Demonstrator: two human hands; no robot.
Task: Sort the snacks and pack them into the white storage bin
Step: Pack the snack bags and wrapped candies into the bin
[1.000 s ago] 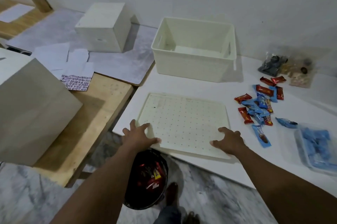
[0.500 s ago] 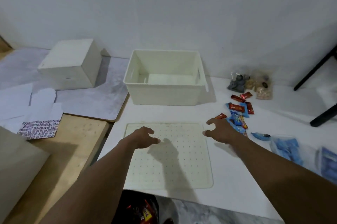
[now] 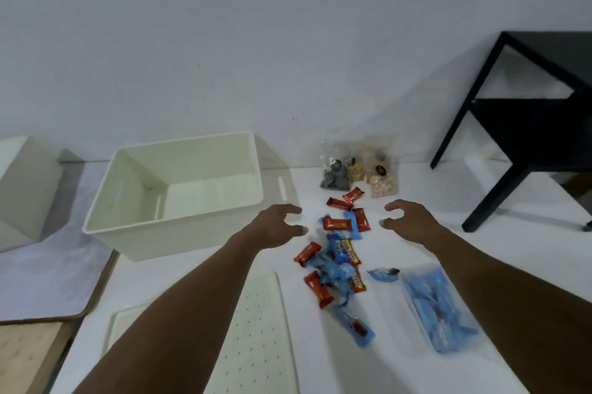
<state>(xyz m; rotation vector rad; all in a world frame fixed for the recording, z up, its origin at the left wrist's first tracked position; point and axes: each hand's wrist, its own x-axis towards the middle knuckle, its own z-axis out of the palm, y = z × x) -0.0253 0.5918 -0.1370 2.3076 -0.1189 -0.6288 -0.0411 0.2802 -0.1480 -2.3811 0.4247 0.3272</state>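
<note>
- White rectangular plastic storage bin (image 3: 179,236): stands empty on the white bench (image 3: 400,368).
- Loose pile of red and blue wrapped snack bars (image 3: 336,252): on the bench just right of the bin.
- Clear bags of dark and pale snacks (image 3: 358,172): right of the bin, by the wall.
- Clear pouch of blue wrappers (image 3: 439,307): right of the bin, beyond the pile.
- White perforated flat lid (image 3: 256,329): in front of the bin.
- Left hand (image 3: 275,227): between bin and pile, fingers loosely curled, grasping nothing.
- Right hand (image 3: 413,223): right of the pile, fingers curled, empty.
</note>
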